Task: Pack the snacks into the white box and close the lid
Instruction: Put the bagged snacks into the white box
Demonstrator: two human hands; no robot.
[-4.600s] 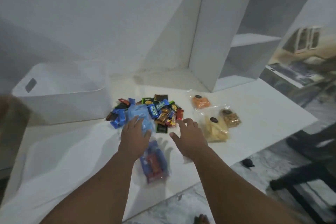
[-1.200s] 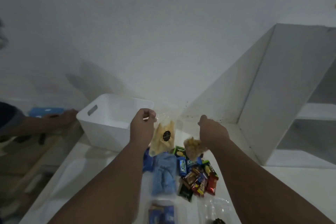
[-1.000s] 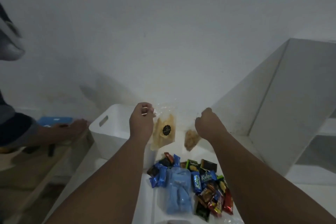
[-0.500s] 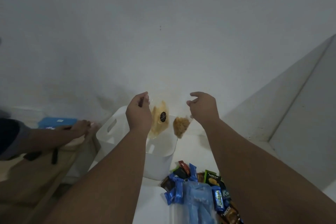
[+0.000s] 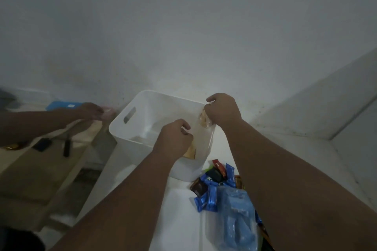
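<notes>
The white box (image 5: 130, 126) stands open on the white table, with a slot handle in its left wall. My left hand (image 5: 173, 138) is inside the box near its front wall, pinching a clear bag of yellow snacks (image 5: 190, 151) that hangs below it. My right hand (image 5: 223, 111) is over the box's right rim, holding a clear bag of brown snacks (image 5: 204, 120) just inside. A pile of small wrapped snacks (image 5: 212, 181) and a blue plastic bag (image 5: 236, 218) lie on the table in front of the box, to its right.
Another person's hand (image 5: 89, 110) rests on a wooden bench (image 5: 40, 169) at the left, beside a blue flat object (image 5: 63, 105). Dark small items (image 5: 41, 144) lie on the bench. A white wall rises behind; a white shelf side (image 5: 326, 112) stands at right.
Both my hands moved forward and down with their snack bags, from above the table beside the box to inside the box's opening. The view tilted down toward the box.
</notes>
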